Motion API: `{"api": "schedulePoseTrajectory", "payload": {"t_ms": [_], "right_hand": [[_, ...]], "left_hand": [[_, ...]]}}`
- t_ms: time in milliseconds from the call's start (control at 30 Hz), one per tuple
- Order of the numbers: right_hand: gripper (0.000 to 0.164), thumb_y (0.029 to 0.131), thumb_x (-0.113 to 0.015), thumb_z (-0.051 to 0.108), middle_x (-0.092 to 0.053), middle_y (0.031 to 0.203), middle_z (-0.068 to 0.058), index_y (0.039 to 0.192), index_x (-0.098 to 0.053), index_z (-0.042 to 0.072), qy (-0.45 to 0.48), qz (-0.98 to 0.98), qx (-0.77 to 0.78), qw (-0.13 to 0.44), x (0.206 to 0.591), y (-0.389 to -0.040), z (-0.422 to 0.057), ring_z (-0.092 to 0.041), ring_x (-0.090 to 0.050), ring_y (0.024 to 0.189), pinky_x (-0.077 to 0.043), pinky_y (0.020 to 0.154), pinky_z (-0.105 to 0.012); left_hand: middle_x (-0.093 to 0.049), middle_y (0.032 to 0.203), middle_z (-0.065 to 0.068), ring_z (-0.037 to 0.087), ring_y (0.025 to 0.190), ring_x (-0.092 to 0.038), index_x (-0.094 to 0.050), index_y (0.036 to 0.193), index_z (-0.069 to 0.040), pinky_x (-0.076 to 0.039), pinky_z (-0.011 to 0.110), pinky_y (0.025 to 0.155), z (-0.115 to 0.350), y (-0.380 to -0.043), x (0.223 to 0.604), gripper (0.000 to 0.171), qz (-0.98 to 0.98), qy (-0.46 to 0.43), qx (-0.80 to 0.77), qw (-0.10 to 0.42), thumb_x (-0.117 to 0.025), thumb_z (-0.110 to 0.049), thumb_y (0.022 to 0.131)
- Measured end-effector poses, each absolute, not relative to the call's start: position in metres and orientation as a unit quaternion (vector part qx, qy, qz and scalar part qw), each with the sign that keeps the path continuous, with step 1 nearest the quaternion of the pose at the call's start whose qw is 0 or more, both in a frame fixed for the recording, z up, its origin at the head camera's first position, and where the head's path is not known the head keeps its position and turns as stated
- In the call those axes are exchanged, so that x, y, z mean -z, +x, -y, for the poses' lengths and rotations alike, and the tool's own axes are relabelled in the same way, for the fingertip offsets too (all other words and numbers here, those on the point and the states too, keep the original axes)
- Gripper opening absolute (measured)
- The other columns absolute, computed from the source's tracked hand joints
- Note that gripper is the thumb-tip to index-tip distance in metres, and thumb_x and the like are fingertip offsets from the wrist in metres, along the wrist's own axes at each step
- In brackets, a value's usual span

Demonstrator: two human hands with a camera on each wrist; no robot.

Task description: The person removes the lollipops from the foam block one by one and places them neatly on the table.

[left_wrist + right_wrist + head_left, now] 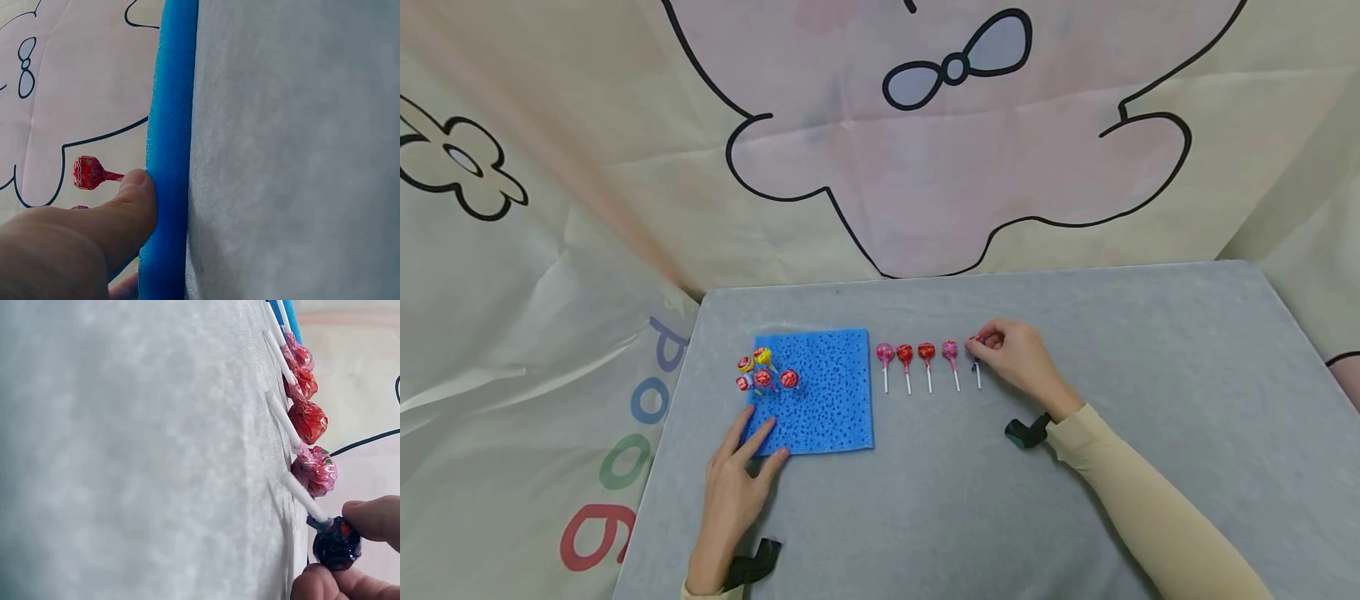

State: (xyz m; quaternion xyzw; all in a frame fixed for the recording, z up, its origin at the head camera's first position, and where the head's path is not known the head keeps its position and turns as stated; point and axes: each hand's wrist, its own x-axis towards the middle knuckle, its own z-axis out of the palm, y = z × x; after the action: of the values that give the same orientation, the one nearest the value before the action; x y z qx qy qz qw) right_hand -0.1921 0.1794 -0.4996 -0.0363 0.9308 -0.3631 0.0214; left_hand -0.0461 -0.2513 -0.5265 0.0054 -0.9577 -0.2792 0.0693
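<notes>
At the right end of a row of lollipops, my right hand (1021,357) pinches a dark purple lollipop (337,545) by its wrapped head between thumb and fingers. Its white stick points toward the front of the table. Beside it lies a pink lollipop (950,350), then red ones (927,352), all with sticks facing the same way. My left hand (735,492) rests with spread fingers on the lower left corner of a blue foam block (827,408). In the left wrist view the thumb lies along the block's edge, near a red lollipop (89,173) standing in the foam.
Several lollipops, among them a yellow one (763,356) and a red one (788,379), stand in the foam's upper left part. Grey cloth covers the table (925,517). A printed curtain (850,150) hangs behind its back edge.
</notes>
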Motion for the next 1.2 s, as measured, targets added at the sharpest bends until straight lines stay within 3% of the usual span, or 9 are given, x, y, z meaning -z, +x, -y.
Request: {"api": "schedulePoseTrajectory", "payload": {"t_ms": [767, 1033, 1200], "right_hand": [[0.028, 0.094, -0.077, 0.031, -0.066, 0.079, -0.006, 0.1, -0.075, 0.004, -0.036, -0.937, 0.346, 0.036, 0.501, -0.195, -0.18, -0.02, -0.057, 0.073, -0.043, 0.065, -0.03], [0.029, 0.095, -0.076, 0.029, -0.07, 0.086, -0.009, 0.107, -0.074, 0.002, -0.044, -0.933, 0.357, -0.013, 0.481, -0.19, -0.177, -0.022, -0.061, 0.076, -0.047, 0.068, -0.032], [0.029, 0.096, -0.076, 0.026, -0.072, 0.091, -0.008, 0.113, -0.074, 0.002, -0.064, -0.919, 0.385, -0.054, 0.467, -0.192, -0.176, -0.02, -0.063, 0.078, -0.048, 0.065, -0.026]], "left_hand": [[-0.044, 0.161, 0.019, 0.045, 0.145, -0.045, -0.067, 0.14, -0.008, -0.032, 0.077, 0.107, 0.252, -0.047, 0.528, 0.054, 0.956, 0.0, 0.282, 0.079, -0.083, -0.025, 0.09], [-0.045, 0.161, 0.019, 0.046, 0.145, -0.046, -0.067, 0.139, -0.009, -0.034, 0.077, 0.106, 0.251, -0.046, 0.528, 0.054, 0.956, -0.003, 0.281, 0.082, -0.083, -0.026, 0.091], [-0.046, 0.16, 0.019, 0.047, 0.143, -0.046, -0.068, 0.139, -0.009, -0.035, 0.077, 0.104, 0.251, -0.046, 0.527, 0.053, 0.956, -0.007, 0.281, 0.089, -0.083, -0.026, 0.091]]}}
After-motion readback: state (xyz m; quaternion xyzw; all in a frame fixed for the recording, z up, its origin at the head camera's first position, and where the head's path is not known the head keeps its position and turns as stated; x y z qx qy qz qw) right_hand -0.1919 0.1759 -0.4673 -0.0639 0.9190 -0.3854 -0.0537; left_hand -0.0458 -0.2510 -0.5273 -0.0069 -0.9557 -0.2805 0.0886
